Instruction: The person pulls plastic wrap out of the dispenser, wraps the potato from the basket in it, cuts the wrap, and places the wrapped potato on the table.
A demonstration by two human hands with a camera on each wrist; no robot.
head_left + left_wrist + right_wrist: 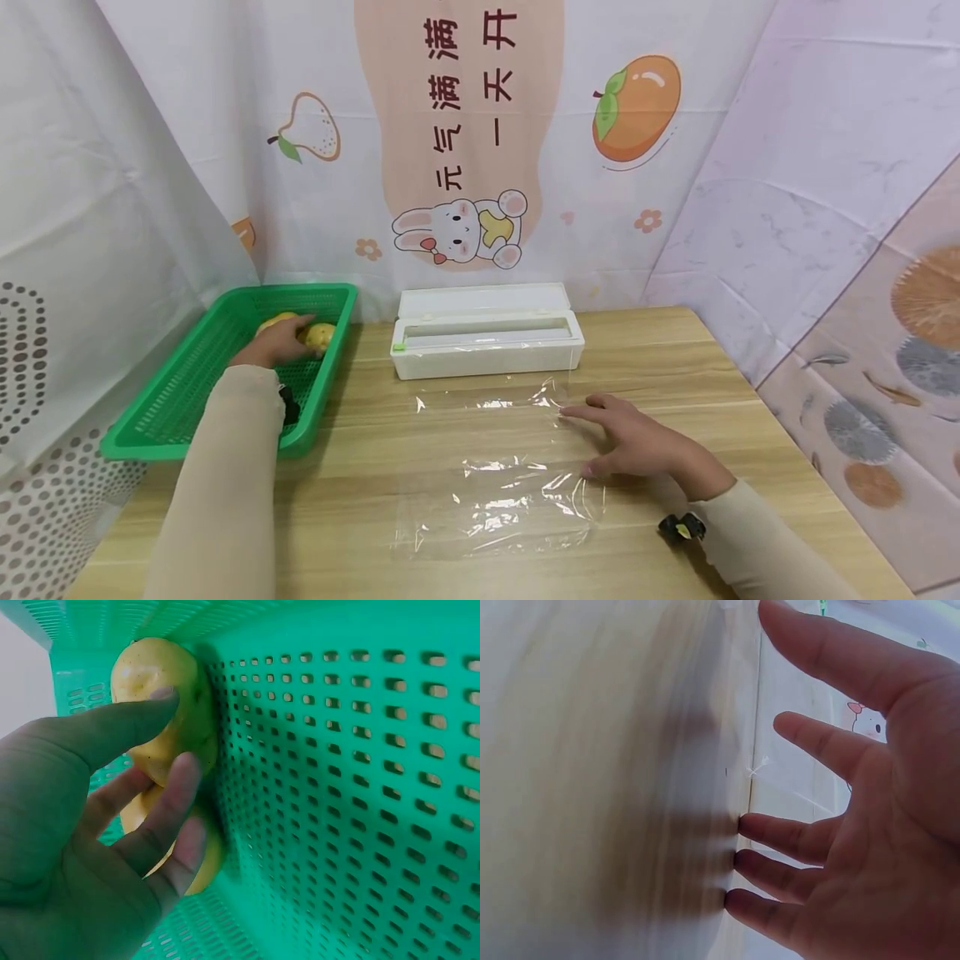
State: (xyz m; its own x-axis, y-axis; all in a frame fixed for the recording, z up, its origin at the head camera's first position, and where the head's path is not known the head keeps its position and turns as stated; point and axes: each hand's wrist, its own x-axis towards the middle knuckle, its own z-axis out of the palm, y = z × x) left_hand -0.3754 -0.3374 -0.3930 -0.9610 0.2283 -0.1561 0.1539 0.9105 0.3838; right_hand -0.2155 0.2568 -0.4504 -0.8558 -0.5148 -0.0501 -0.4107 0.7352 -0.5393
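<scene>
In the green basket (341, 350) at the left, my left hand (279, 340) reaches in between two yellow fruits with small dark specks. The left wrist view shows its thumb and fingers spread over the upper fruit (154, 667), whose side is greenish; the lower fruit (206, 862) is partly behind the fingers. My right hand (637, 437) lies at the right edge of a sheet of clear cling film (498, 500) spread on the table, fingers spread. Some of its fingertips (750, 823) touch the tabletop in the right wrist view.
A white cling film dispenser box (487, 358) with its lid raised stands at the back of the wooden table (645, 358). The film runs from it towards the front. A printed curtain (337, 217) hangs behind the table, with more cloth at both sides.
</scene>
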